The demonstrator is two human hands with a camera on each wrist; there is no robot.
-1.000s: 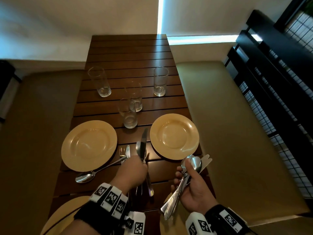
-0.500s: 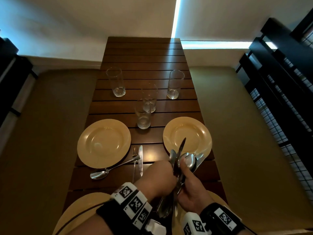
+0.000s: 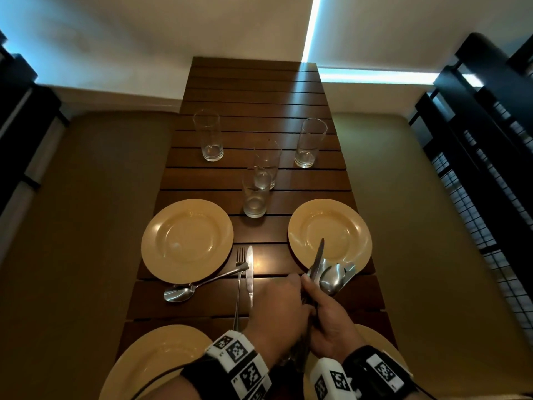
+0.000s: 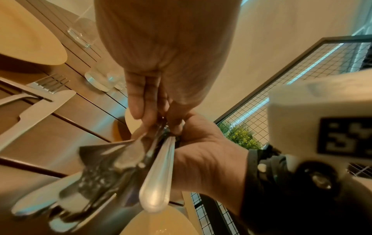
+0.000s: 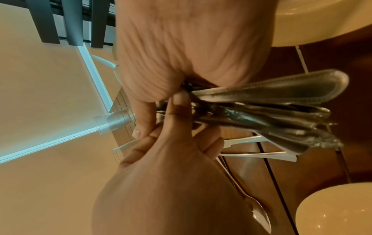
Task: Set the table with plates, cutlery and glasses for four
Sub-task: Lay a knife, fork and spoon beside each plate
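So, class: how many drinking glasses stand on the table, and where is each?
4. One far left, one far right, and two in the middle: one directly behind the nearest, which sits between the two far plates. None appears hidden.

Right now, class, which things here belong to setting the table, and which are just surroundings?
Belonging to the job:
yellow plates
glasses
fork, knife and spoon laid down
cutlery bundle in the right hand, left hand pinching a piece

Just surroundings:
bench cushions
black mesh railing
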